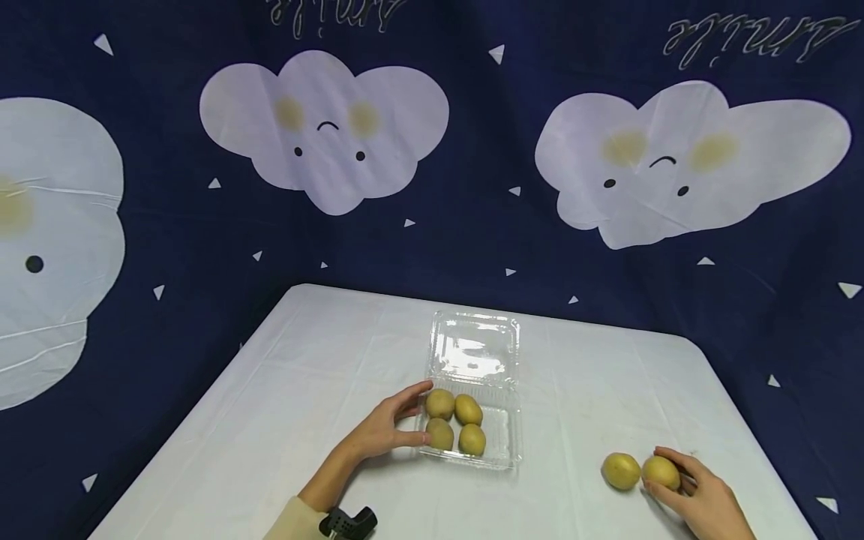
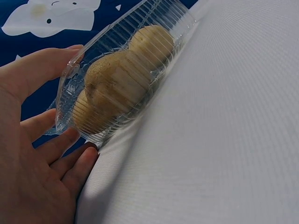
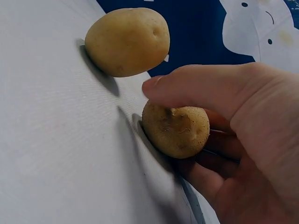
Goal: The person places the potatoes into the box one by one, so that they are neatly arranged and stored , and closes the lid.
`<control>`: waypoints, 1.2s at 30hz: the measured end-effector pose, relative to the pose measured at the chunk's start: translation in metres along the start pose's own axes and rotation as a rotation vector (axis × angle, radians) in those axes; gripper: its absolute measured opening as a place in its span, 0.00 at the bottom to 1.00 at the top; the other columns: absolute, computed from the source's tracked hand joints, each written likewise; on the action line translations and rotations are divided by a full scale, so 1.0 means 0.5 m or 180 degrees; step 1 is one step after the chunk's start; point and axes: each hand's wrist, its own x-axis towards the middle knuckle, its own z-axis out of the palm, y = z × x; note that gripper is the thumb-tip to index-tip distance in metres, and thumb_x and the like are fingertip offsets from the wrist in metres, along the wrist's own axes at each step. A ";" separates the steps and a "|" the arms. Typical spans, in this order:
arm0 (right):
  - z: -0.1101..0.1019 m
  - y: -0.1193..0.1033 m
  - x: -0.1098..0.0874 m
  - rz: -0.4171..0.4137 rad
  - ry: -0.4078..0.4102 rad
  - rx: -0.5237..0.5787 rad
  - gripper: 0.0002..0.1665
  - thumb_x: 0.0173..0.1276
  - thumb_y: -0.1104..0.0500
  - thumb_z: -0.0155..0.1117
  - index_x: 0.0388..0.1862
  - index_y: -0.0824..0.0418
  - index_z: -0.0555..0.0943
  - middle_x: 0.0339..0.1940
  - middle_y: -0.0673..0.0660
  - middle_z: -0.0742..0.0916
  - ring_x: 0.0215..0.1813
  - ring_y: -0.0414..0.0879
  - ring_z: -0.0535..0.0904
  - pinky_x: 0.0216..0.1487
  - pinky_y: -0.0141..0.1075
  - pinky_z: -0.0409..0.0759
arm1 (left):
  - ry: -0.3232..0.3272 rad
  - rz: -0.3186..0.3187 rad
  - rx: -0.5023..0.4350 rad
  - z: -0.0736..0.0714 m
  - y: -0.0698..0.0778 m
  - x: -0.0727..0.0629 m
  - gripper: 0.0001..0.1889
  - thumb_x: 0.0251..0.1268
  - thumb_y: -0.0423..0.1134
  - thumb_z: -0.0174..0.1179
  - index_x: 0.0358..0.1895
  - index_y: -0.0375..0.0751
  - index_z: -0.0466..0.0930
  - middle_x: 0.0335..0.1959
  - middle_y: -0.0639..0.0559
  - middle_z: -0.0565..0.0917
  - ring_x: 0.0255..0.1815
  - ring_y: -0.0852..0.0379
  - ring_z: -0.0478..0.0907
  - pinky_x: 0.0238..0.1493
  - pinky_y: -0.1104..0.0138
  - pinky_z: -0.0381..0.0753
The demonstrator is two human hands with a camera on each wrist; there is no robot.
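An open clear plastic box (image 1: 502,439) stands on the table, its lid (image 1: 475,349) folded back behind it. Several potatoes (image 1: 440,403) lie in its left and middle part. My left hand (image 1: 381,429) holds the box by its left side, the thumb at the front corner and the fingers farther back; ribbed plastic walls (image 2: 163,18) show in the left wrist view. At the right, my right hand (image 1: 705,495) grips a potato (image 3: 175,133) between thumb and fingers, low against the tabletop. Another potato (image 1: 621,471) lies just left of it, untouched by the hand.
A white cloth covers the table (image 1: 324,360). Behind it hangs a dark blue curtain (image 1: 472,247) with white clouds and small triangles. A black band (image 1: 347,523) sits on the left wrist.
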 end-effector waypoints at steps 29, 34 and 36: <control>0.006 0.008 -0.001 0.0068 -0.0095 0.0183 0.61 0.48 0.27 0.65 0.71 0.62 0.60 0.68 0.72 0.68 0.66 0.68 0.68 0.62 0.53 0.76 | -0.0012 -0.0031 0.0003 -0.003 -0.004 0.000 0.45 0.52 0.37 0.70 0.73 0.41 0.55 0.74 0.42 0.59 0.71 0.43 0.63 0.72 0.52 0.65; 0.006 0.010 -0.006 0.0032 -0.0043 0.0190 0.59 0.48 0.28 0.66 0.70 0.62 0.62 0.67 0.72 0.70 0.65 0.67 0.70 0.59 0.52 0.78 | -0.0008 -0.0038 -0.0019 0.000 -0.003 0.001 0.45 0.51 0.37 0.70 0.73 0.43 0.55 0.74 0.42 0.59 0.71 0.43 0.63 0.72 0.51 0.65; 0.004 0.011 -0.006 0.0065 -0.0041 0.0205 0.59 0.48 0.28 0.66 0.70 0.61 0.62 0.68 0.72 0.69 0.65 0.67 0.69 0.60 0.55 0.77 | -0.0007 -0.0040 -0.0029 0.001 -0.003 0.002 0.45 0.51 0.37 0.70 0.73 0.42 0.55 0.74 0.42 0.59 0.71 0.43 0.63 0.73 0.51 0.65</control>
